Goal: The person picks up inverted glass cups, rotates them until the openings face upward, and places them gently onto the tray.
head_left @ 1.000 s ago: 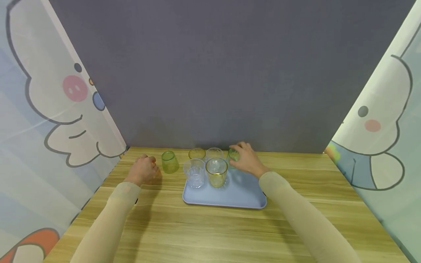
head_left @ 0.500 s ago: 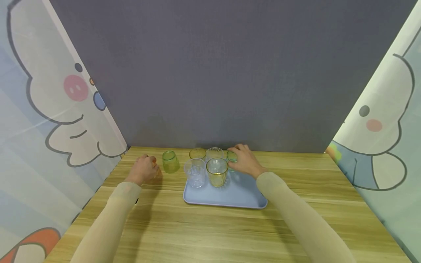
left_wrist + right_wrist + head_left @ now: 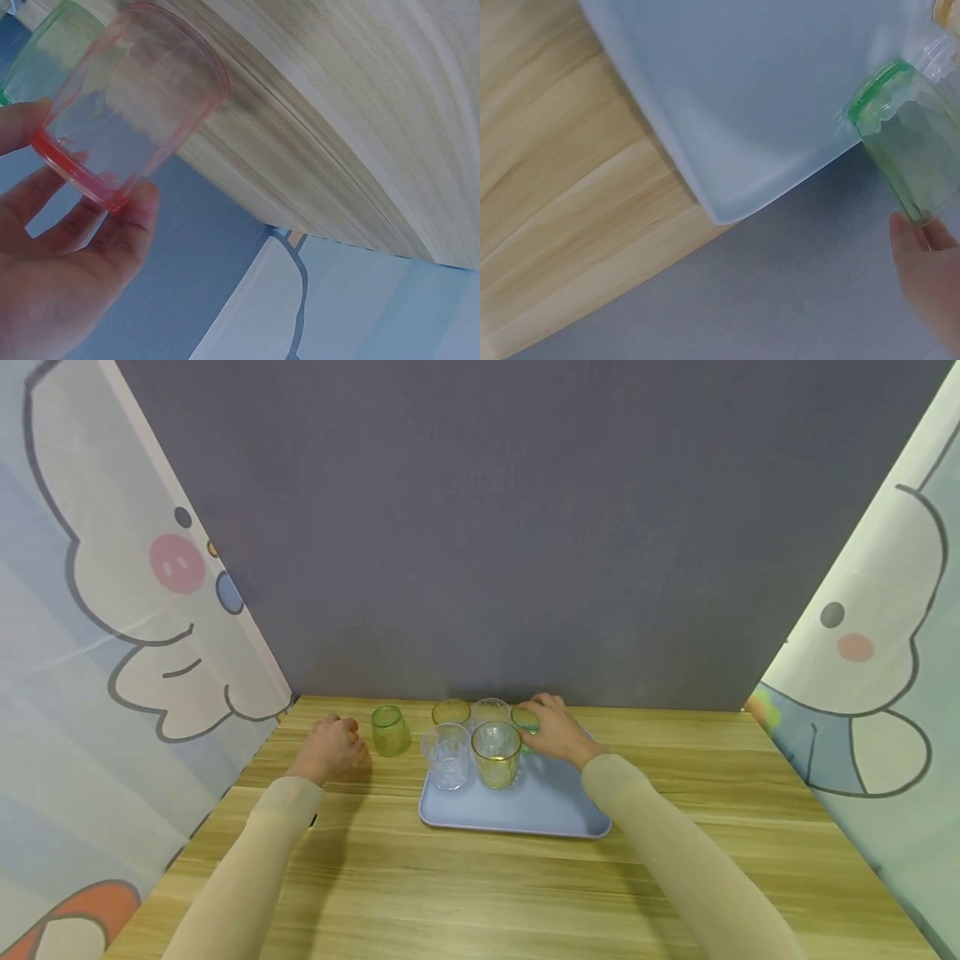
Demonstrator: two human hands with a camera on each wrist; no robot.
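Observation:
In the head view my left hand is at the table's left side. Its fingers and thumb pinch the thick base of a red-tinted glass, which is upside down with its rim toward the wood. Beside it stands an upside-down green glass. My right hand grips a light green glass near its rim, fingertips at the upper edge. That glass is upright at the back of the blue tray, its base close over the tray floor. Part of it is hidden behind the fingers.
Also on the tray are a clear glass and a yellow glass in front, with an amber-rimmed glass and another clear glass behind. A grey panel rises at the table's back edge.
My right hand has shifted slightly left and toward me with the light green glass, nearer the back clear glass. The left hand has stayed in place on the red-tinted glass.

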